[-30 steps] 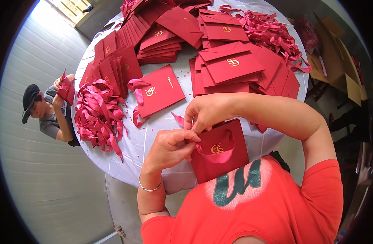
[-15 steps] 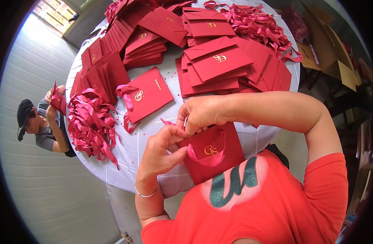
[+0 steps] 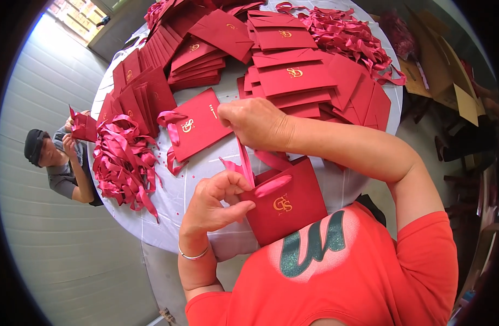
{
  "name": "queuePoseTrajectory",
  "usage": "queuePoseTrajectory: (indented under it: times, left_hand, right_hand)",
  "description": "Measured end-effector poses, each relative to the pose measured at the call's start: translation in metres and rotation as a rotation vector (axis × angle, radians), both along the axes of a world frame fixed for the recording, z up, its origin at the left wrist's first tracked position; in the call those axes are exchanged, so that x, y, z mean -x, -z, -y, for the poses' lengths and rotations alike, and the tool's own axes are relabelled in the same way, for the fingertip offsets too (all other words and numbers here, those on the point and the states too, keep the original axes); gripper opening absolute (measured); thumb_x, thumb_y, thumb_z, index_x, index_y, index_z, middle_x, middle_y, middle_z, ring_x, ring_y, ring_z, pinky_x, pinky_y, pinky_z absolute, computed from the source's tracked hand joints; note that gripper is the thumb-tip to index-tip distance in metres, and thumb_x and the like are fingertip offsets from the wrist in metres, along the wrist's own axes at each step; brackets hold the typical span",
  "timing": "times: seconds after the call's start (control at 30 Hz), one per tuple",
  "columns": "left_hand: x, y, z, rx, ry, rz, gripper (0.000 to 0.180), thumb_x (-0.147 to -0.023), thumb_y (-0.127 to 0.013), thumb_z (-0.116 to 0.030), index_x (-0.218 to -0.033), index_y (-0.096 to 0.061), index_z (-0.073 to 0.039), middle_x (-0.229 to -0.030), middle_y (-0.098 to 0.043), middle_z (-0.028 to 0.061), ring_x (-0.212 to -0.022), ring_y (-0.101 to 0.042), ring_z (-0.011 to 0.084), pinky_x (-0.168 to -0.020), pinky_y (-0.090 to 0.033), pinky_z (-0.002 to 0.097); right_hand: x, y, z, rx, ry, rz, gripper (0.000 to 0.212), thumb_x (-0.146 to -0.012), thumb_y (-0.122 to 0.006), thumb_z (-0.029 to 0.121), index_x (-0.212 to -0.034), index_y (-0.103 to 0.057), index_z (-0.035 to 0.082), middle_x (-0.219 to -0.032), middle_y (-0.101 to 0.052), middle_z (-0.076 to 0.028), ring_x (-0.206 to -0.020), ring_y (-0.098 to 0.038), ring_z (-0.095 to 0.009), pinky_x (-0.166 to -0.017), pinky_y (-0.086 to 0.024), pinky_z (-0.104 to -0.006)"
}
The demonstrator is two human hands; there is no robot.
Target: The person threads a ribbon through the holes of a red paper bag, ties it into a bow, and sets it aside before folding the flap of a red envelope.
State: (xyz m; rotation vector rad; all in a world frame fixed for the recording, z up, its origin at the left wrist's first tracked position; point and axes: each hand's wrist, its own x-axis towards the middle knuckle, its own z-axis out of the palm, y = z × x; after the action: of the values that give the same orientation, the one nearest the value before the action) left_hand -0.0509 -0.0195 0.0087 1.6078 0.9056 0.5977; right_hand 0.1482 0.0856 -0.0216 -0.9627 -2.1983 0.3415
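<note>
A red paper gift bag with a gold emblem stands in front of my body, its mouth partly spread. My left hand grips its upper left edge, thumb on the front panel. My right hand is raised beyond the bag, its fingers closed on a pink ribbon that runs taut down to the bag's top. Another loop of the ribbon hangs over the front panel. Just beyond my right hand, a flat red bag with its own ribbon handle lies on the table.
Stacks of flat red bags cover the far side of the white-clothed round table. Ribbon piles lie at left and far right. Across on the left, a person in a dark cap handles a red bag. Cardboard boxes stand at right.
My right hand has moved up and away from the bag, drawing the ribbon out tight. The front ribbon loop has shortened. My left hand stays at the bag's edge.
</note>
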Motion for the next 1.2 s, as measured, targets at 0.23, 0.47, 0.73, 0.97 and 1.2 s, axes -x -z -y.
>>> queuePoseTrajectory:
  times: [0.23, 0.47, 0.73, 0.97, 1.2]
  left_hand:
    - [0.002, 0.003, -0.004, -0.138, -0.091, -0.078, 0.016, -0.081, -0.074, 0.006, -0.094, -0.065, 0.003, -0.091, -0.069, 0.0063, -0.059, -0.065, 0.0076, -0.050, -0.049, 0.0207]
    - [0.006, 0.006, -0.013, 0.009, -0.285, -0.424, 0.042, -0.096, -0.067, -0.034, -0.078, -0.072, 0.004, -0.061, -0.066, 0.0073, -0.058, -0.064, 0.0112, -0.053, -0.048, 0.0311]
    - [-0.016, 0.012, -0.016, -0.171, -0.292, -0.621, 0.048, -0.092, -0.070, -0.044, -0.084, -0.074, 0.003, -0.063, -0.067, 0.0100, -0.055, -0.063, 0.0146, -0.055, -0.048, 0.0325]
    - [-0.032, 0.015, -0.020, -0.206, -0.310, -0.651, 0.042, -0.082, -0.077, -0.040, -0.083, -0.075, 0.003, -0.063, -0.067, 0.0109, -0.058, -0.063, 0.0142, -0.057, -0.049, 0.0333]
    - [-0.038, 0.029, -0.027, -0.227, -0.337, -0.553, 0.026, -0.080, -0.078, -0.022, -0.081, -0.074, 0.004, -0.060, -0.065, 0.0084, -0.058, -0.060, 0.0079, -0.055, -0.048, 0.0294]
  right_hand:
    - [-0.030, -0.016, 0.008, -0.123, 0.038, -0.200, 0.017, -0.086, -0.071, 0.008, -0.101, -0.062, 0.004, -0.082, -0.065, -0.013, -0.073, -0.066, -0.031, -0.066, -0.053, -0.0401]
    - [-0.081, -0.031, 0.060, 0.290, 0.098, -0.160, 0.016, -0.089, -0.073, 0.017, -0.091, -0.071, 0.001, -0.077, -0.066, -0.012, -0.066, -0.063, -0.029, -0.062, -0.052, -0.0364]
    - [-0.079, -0.016, 0.095, 0.220, 0.115, 0.165, 0.030, -0.088, -0.075, 0.031, -0.097, -0.070, 0.002, -0.102, -0.067, -0.014, -0.088, -0.068, -0.033, -0.072, -0.055, -0.0418]
    - [-0.070, 0.000, 0.095, 0.319, -0.037, -0.264, 0.038, -0.083, -0.080, 0.012, -0.115, -0.062, 0.001, -0.129, -0.055, -0.019, -0.098, -0.066, -0.029, -0.081, -0.056, -0.0367]
    - [-0.059, 0.021, 0.107, 0.142, -0.176, -0.129, 0.042, -0.078, -0.082, 0.010, -0.115, -0.063, 0.002, -0.133, -0.054, -0.021, -0.110, -0.062, -0.036, -0.090, -0.054, -0.0403]
